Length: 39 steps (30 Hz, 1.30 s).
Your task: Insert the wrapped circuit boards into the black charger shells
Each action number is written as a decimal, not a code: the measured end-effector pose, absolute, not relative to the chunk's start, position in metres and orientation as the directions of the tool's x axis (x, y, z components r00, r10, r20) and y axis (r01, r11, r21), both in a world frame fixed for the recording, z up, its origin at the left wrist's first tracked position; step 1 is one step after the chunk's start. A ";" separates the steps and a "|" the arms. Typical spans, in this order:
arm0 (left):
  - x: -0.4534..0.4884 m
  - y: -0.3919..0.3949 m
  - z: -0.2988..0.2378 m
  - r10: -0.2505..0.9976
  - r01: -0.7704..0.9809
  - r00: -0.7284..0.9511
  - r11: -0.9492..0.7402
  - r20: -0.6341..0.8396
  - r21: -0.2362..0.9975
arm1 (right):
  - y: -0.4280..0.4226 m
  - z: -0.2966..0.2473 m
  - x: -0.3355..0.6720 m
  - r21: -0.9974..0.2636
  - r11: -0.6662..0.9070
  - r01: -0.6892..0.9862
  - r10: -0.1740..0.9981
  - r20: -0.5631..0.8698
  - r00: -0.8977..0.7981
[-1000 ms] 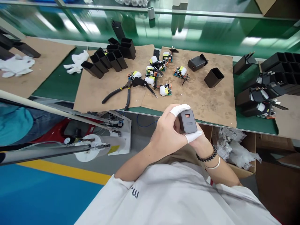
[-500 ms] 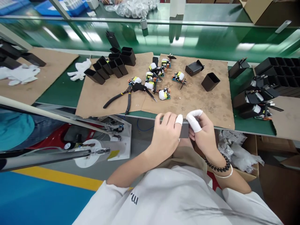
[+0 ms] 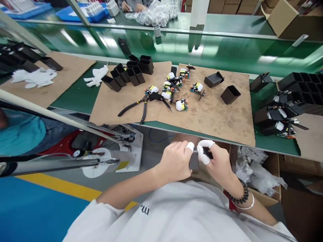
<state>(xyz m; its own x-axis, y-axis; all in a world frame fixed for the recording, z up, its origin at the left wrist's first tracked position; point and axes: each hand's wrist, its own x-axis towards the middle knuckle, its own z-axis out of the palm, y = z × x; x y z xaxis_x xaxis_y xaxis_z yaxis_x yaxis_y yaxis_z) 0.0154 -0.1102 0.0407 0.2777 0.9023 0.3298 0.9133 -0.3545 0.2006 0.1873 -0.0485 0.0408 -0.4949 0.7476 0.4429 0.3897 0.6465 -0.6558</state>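
My left hand (image 3: 176,160) is closed around a black plastic housing (image 3: 194,162), in front of my body below the table edge. White finger cots cover fingertips on both hands. My right hand (image 3: 217,164) is bent in a pinch right beside the housing. Something dark shows inside the curl of its thumb and forefinger, but its shape is mostly hidden. On the cardboard ahead lie several small circuit boards (image 3: 181,105) with white and yellow parts. Black-handled pliers (image 3: 144,104) rest left of them. An open black housing (image 3: 230,94) and a capped one (image 3: 214,79) are to the right.
Several empty black housings (image 3: 133,74) stand at the back left. More housings (image 3: 302,84) are grouped at the far right. White gloves (image 3: 97,76) lie on the left. Beyond runs a green conveyor (image 3: 227,47). A co-worker's hands (image 3: 133,6) appear at the far side.
Both hands have come lower and closer to my body with the housing. My right thumb and forefinger have curled into a ring, with something dark now visible there. The view has tilted up slightly.
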 end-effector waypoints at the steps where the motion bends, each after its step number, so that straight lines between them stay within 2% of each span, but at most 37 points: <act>1: 0.015 -0.114 0.037 0.907 0.910 0.271 -0.351 0.324 0.222 | -0.052 0.037 0.186 -0.664 0.639 0.389 0.752 0.433 -0.496; 6: 0.011 -0.123 0.032 0.941 0.915 0.207 -0.283 0.269 0.288 | -0.061 0.027 0.177 -0.709 0.598 0.374 0.770 0.379 -0.513; 9: 0.003 -0.123 0.035 0.981 0.903 0.142 -0.182 0.129 0.389 | -0.053 0.032 0.175 -0.779 0.510 0.366 0.782 0.243 -0.573; 11: -0.008 -0.124 0.032 0.998 0.847 0.039 -0.003 -0.056 0.532 | -0.040 0.042 0.171 -0.821 0.461 0.338 0.706 0.109 -0.699; 13: -0.021 -0.128 0.023 0.957 0.700 -0.091 0.258 -0.275 0.666 | -0.024 0.055 0.154 -0.825 0.458 0.331 0.613 0.024 -0.790; 14: -0.027 -0.132 0.015 0.920 0.613 -0.145 0.372 -0.364 0.697 | -0.017 0.062 0.138 -0.808 0.474 0.350 0.598 0.004 -0.802; 16: -0.035 -0.141 -0.004 0.858 0.491 -0.231 0.510 -0.458 0.707 | -0.008 0.074 0.091 -0.727 0.519 0.451 0.641 -0.018 -0.767; 19: -0.033 -0.158 -0.033 0.806 0.438 -0.340 0.592 -0.485 0.676 | -0.004 0.086 -0.006 -0.487 0.594 0.640 0.696 -0.087 -0.712; 21: -0.027 -0.167 -0.046 0.783 0.420 -0.386 0.620 -0.488 0.663 | -0.005 0.088 -0.067 -0.334 0.601 0.726 0.707 -0.200 -0.678; 22: -0.024 -0.171 -0.051 0.777 0.414 -0.399 0.627 -0.488 0.660 | -0.005 0.087 -0.091 -0.308 0.594 0.743 0.718 -0.211 -0.663; 25: -0.020 -0.181 -0.053 0.769 0.389 -0.413 0.633 -0.488 0.669 | -0.005 0.082 -0.128 -0.287 0.640 0.713 0.691 -0.191 -0.697; 28: -0.026 -0.187 -0.047 0.769 0.341 -0.434 0.622 -0.469 0.705 | -0.001 0.078 -0.124 -0.293 0.733 0.613 0.589 -0.178 -0.789; 33: -0.054 -0.190 -0.034 0.755 0.259 -0.513 0.591 -0.410 0.764 | 0.020 0.087 -0.092 -0.274 0.778 0.566 0.469 -0.347 -0.812; 36: -0.065 -0.185 -0.029 0.735 0.244 -0.574 0.574 -0.360 0.782 | 0.022 0.089 -0.083 -0.237 0.765 0.599 0.496 -0.376 -0.783; 39: -0.065 -0.178 -0.025 0.736 0.258 -0.599 0.550 -0.315 0.794 | 0.011 0.085 -0.083 -0.183 0.747 0.639 0.565 -0.330 -0.756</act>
